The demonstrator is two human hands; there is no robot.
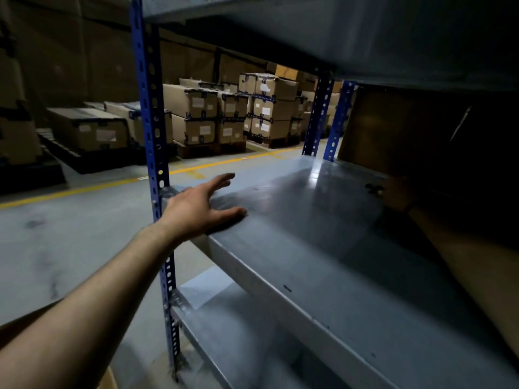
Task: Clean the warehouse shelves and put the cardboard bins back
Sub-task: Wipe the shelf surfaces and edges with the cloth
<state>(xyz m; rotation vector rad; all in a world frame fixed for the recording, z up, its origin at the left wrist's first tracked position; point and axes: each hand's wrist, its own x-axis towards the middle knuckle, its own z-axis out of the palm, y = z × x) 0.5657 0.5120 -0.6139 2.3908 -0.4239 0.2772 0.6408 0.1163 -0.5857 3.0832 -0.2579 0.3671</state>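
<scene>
- Head view, warehouse aisle: a person's left hand [196, 209] stretches over the front left corner of the grey metal shelf [323, 234]. Its fingers are straight and spread wide, holding nothing, with the thumb at the front edge.
- Deep in shadow at the right, the right hand [398, 193] sits at the foot of the cardboard bin [398, 127], which stands at the back right of that shelf. Whether those fingers grip anything cannot be told in the dark.
- The step looks like moving the bin across the bare shelf top. It would go best slid flat, pushed low at its base, with the free hand guiding it square.
- A blue upright [150, 108] stands just beside the left hand, and the upper shelf [337, 29] hangs low overhead; both limit the room to work.
- Beyond, stacked cartons [224, 113] sit on pallets past a yellow floor line [84, 188].
</scene>
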